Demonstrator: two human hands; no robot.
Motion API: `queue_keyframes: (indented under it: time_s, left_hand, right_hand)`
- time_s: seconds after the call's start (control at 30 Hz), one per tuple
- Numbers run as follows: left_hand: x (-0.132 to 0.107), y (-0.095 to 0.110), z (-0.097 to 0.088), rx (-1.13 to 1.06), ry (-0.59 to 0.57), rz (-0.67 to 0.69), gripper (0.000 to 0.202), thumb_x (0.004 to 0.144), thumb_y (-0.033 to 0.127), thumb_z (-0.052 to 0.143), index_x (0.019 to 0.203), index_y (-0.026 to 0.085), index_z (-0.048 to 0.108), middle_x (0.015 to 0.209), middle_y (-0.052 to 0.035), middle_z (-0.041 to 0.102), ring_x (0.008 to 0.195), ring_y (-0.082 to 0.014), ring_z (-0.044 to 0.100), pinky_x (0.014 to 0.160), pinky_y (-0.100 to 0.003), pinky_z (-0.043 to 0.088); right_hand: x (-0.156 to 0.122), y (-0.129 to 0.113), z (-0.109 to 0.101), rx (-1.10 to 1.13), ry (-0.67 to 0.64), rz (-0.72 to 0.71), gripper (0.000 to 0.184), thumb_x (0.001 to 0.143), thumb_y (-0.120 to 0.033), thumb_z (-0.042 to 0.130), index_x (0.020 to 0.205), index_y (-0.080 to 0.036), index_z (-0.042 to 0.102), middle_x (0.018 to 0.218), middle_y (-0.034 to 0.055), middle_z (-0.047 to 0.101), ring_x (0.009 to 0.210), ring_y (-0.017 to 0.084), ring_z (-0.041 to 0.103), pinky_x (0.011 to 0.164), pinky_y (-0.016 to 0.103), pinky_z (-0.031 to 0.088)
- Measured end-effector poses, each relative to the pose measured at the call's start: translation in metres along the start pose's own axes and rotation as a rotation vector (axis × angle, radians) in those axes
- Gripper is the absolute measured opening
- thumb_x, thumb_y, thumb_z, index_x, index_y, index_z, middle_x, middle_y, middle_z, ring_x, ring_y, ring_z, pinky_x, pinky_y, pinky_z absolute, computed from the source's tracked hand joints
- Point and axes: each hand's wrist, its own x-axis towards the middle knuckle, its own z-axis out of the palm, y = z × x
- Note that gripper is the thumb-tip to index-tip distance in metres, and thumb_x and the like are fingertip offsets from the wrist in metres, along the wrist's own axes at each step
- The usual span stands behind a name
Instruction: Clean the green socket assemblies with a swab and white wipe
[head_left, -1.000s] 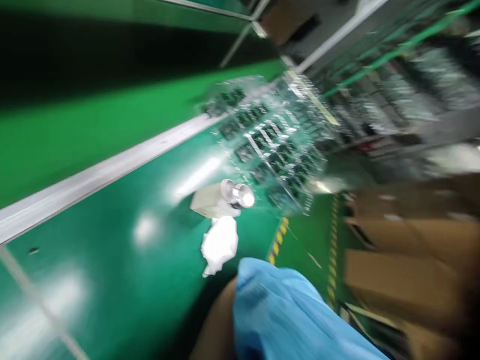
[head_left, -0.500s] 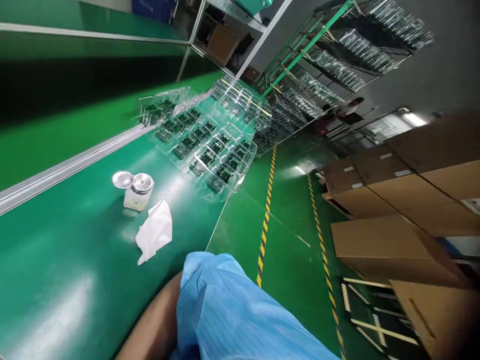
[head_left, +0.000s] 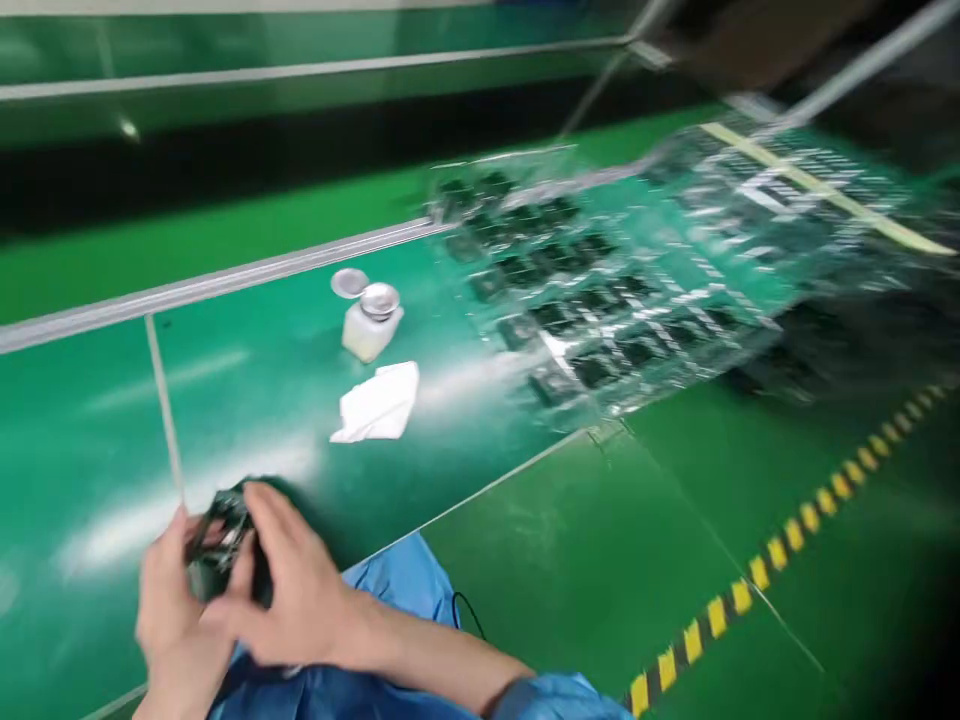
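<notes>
Head view, nearest first: both hands meet at the lower left, just above the near edge of the green table (head_left: 247, 390). The left hand (head_left: 166, 600) and the right hand (head_left: 296, 590) hold a small dark part (head_left: 217, 530) between them. The left fingers (head_left: 177, 528) grip its left side, and the right fingers (head_left: 264, 505) curl over its top and right side, hiding much of it. Motion blur keeps its details from being read. A blue sleeve (head_left: 559, 698) covers the right forearm at the bottom edge, and blue cloth (head_left: 401, 585) with a thin black cable (head_left: 466, 612) lies just behind the wrists.

Farther up the table a crumpled white cloth (head_left: 379, 405) lies flat. Just beyond it stands a small white bottle (head_left: 367, 330) with a metal top, and its round lid (head_left: 349, 283) is beside it. To the right, well apart from the hands, clear plastic trays (head_left: 600, 290) of dark parts spread across the table and overhang its corner. A metal rail (head_left: 225, 285) runs along the far side. On the right the green floor (head_left: 675, 520) carries a yellow-and-black stripe (head_left: 757, 580).
</notes>
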Motion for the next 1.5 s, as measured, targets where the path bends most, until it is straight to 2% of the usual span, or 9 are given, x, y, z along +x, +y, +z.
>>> queue_keyframes:
  time_s: [0.07,0.17,0.33,0.5,0.67,0.87,1.17,1.33,1.5]
  left_hand:
    - [-0.014,0.001,-0.013,0.112,-0.013,0.051,0.071,0.088,0.031,0.062,0.149,0.025,0.027,0.113,-0.0114,0.058,0.099,-0.0262,0.061,0.082,-0.042,0.056]
    - [-0.019,0.005,-0.026,0.064,-0.138,0.152,0.075,0.088,0.021,0.062,0.151,0.025,0.022,0.122,-0.0119,0.059,0.110,-0.0239,0.061,0.091,-0.035,0.056]
    - [-0.026,0.005,-0.039,-0.109,-0.255,-0.044,0.068,0.091,0.017,0.057,0.150,0.022,0.025,0.129,-0.0118,0.059,0.115,-0.0193,0.062,0.099,-0.029,0.052]
    - [-0.024,-0.001,-0.040,-0.255,-0.220,-0.060,0.066,0.088,0.009,0.058,0.147,0.025,0.034,0.130,-0.0089,0.058,0.121,-0.0179,0.057,0.107,-0.030,0.046]
    - [-0.009,-0.011,-0.045,-0.360,-0.365,-0.092,0.069,0.085,0.014,0.065,0.146,0.026,0.036,0.146,-0.0097,0.043,0.135,-0.0221,0.043,0.115,-0.034,0.037]
    - [0.003,-0.014,-0.049,-0.436,-0.520,-0.110,0.071,0.086,0.024,0.067,0.148,0.026,0.032,0.149,-0.0063,0.042,0.138,-0.0164,0.039,0.117,-0.025,0.030]
    - [0.009,-0.014,-0.045,-0.466,-0.541,-0.094,0.070,0.085,0.025,0.069,0.146,0.026,0.035,0.146,-0.0063,0.045,0.137,-0.0175,0.041,0.116,-0.025,0.032]
    - [0.011,-0.016,-0.042,-0.490,-0.494,-0.092,0.071,0.082,0.021,0.072,0.144,0.025,0.039,0.143,-0.0061,0.049,0.135,-0.0175,0.044,0.116,-0.023,0.032]
    - [0.016,-0.017,-0.037,-0.525,-0.454,-0.095,0.069,0.082,0.018,0.071,0.143,0.026,0.041,0.142,-0.0066,0.050,0.133,-0.0184,0.046,0.115,-0.025,0.035]
  right_hand:
    - [-0.007,0.007,-0.007,0.010,0.054,-0.004,0.076,0.085,-0.027,0.067,0.147,-0.010,0.026,0.141,0.0185,0.047,0.131,0.029,0.046,0.112,0.043,0.042]
    - [-0.007,0.015,-0.015,0.010,0.033,-0.088,0.069,0.090,-0.022,0.058,0.149,-0.016,0.024,0.142,0.0161,0.047,0.131,0.028,0.046,0.110,0.047,0.044]
    - [-0.004,0.018,-0.018,0.077,-0.006,-0.161,0.075,0.090,-0.029,0.063,0.151,-0.017,0.022,0.141,0.0163,0.047,0.131,0.029,0.047,0.110,0.047,0.044]
    - [-0.003,0.018,-0.019,0.102,-0.016,-0.139,0.069,0.091,-0.031,0.065,0.148,-0.018,0.029,0.139,0.0154,0.050,0.129,0.027,0.049,0.110,0.045,0.046]
    - [-0.001,0.019,-0.022,0.097,-0.070,-0.152,0.068,0.092,-0.037,0.064,0.148,-0.018,0.030,0.138,0.0161,0.050,0.130,0.027,0.049,0.110,0.045,0.046]
    - [0.003,0.018,-0.024,0.109,-0.073,-0.198,0.067,0.094,-0.042,0.061,0.147,-0.014,0.030,0.135,0.0179,0.052,0.130,0.026,0.048,0.111,0.044,0.046]
    - [0.004,0.018,-0.024,0.114,-0.067,-0.213,0.067,0.094,-0.032,0.062,0.148,-0.014,0.027,0.136,0.0168,0.052,0.131,0.025,0.048,0.110,0.044,0.047]
    - [0.009,0.017,-0.025,0.112,-0.105,-0.199,0.068,0.094,-0.033,0.061,0.149,-0.014,0.025,0.139,0.0171,0.049,0.132,0.026,0.047,0.111,0.044,0.047]
    - [0.016,0.018,-0.034,0.079,-0.142,-0.223,0.069,0.092,-0.024,0.059,0.150,-0.014,0.022,0.142,0.0181,0.046,0.134,0.028,0.043,0.110,0.049,0.046]
